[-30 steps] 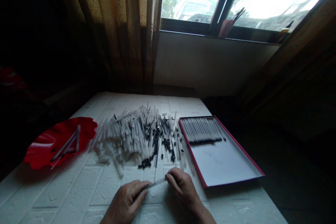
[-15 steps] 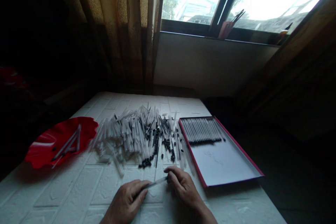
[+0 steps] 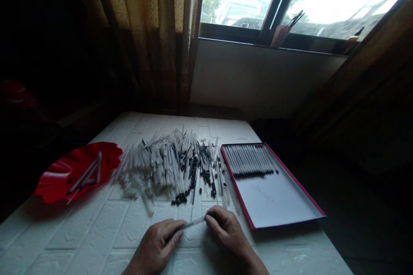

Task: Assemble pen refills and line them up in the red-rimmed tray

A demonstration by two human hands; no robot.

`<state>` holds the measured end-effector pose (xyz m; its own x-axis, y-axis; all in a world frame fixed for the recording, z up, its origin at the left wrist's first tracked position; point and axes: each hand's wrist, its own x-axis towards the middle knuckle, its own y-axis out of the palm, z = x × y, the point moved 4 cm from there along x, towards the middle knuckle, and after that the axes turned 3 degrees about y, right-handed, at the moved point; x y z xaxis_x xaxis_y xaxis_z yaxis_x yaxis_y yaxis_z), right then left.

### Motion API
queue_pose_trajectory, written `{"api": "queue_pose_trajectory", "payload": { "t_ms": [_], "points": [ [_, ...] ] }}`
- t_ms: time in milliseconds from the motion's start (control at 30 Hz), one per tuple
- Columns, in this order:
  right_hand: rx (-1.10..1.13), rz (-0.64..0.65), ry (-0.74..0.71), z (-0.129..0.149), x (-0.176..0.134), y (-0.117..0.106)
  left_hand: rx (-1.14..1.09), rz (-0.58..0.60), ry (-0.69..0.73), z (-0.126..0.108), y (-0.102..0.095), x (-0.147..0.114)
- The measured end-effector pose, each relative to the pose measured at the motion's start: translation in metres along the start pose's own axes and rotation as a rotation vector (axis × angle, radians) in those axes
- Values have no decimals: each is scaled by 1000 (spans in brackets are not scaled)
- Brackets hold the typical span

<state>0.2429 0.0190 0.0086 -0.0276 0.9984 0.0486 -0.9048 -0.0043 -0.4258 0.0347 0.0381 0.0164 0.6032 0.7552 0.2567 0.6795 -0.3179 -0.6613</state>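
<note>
A clear-barrelled pen (image 3: 194, 222) is held between my two hands above the near part of the table. My left hand (image 3: 158, 240) is closed around its left end, thumb and fingers pressed together. The thumb and fingertips of my right hand (image 3: 227, 230) pinch its right end, hiding the tip. Beyond my hands lies a pile of clear pen barrels (image 3: 158, 159), mixed with dark refills (image 3: 203, 152) and small black caps (image 3: 180, 199). To the right, a red-edged box lid (image 3: 264, 202) holds a row of pens (image 3: 250, 159) with black ends.
On the left a red wavy-rimmed dish (image 3: 51, 182) holds a few pen pieces. The table (image 3: 80, 227) has a white brick-patterned top. Behind it are a curtain (image 3: 155, 43) and a window, with a pink cup (image 3: 279, 35) on the sill.
The fingers of my right hand have curled in and tightened around the pen's right end. My left hand keeps its hold. The view has shifted slightly.
</note>
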Motion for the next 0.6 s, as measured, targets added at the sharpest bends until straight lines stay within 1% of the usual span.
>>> {"api": "queue_pose_trajectory", "payload": {
  "t_ms": [167, 300, 433, 533, 600],
  "points": [
    [-99, -2, -4, 1, 1, 3, 15, -1, 21, -2, -1, 0],
    [-93, 11, 1, 1, 1, 5, 3, 3, 27, -3, -2, 1],
    [22, 11, 11, 2, -1, 0, 11, 11, 14, 1, 0, 0],
    [148, 54, 17, 0, -2, -3, 28, -2, 13, 3, 2, -1],
    [175, 75, 18, -2, -2, -4, 33, -7, 21, 3, 2, -1]
  ]
}}
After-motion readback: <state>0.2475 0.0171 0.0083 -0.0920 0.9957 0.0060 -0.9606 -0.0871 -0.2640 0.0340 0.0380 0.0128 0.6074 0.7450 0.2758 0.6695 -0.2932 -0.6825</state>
